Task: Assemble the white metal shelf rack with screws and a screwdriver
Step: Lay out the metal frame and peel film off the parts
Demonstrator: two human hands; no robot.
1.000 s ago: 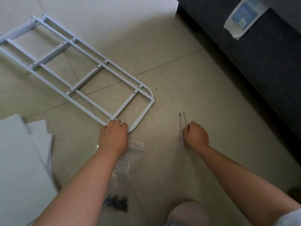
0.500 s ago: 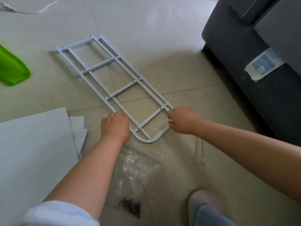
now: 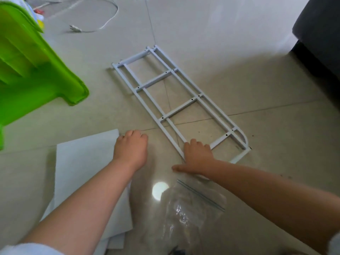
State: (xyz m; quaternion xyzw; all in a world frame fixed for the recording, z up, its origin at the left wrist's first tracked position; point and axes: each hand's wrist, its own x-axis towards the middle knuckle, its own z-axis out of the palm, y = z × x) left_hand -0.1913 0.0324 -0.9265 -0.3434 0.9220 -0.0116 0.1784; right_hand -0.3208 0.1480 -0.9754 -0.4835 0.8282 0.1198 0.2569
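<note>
The white metal shelf side frame [image 3: 156,79], ladder-shaped with a rounded near end, lies flat on the tiled floor, running from the middle toward the lower right. My right hand [image 3: 197,157] is on its near left corner, with the fingers curled over the rail and the thumb stretched out on the floor. My left hand [image 3: 131,150] is off the frame, to its left. Its fingers are curled, with nothing seen in them, beside the corner of the white sheets [image 3: 82,162]. A clear zip bag [image 3: 191,208] lies below my right hand, with black screws [image 3: 176,252] at its bottom edge.
A green plastic piece of furniture [image 3: 27,70] fills the upper left. A dark sofa [image 3: 320,34] stands at the upper right. A white cable [image 3: 110,21] trails across the far floor. The white sheets lie under my left forearm.
My left hand let go of the frame and moved left to the sheets. My right hand shifted from the frame's right side to its near left corner. The view swung, so the screwdrivers are out of sight.
</note>
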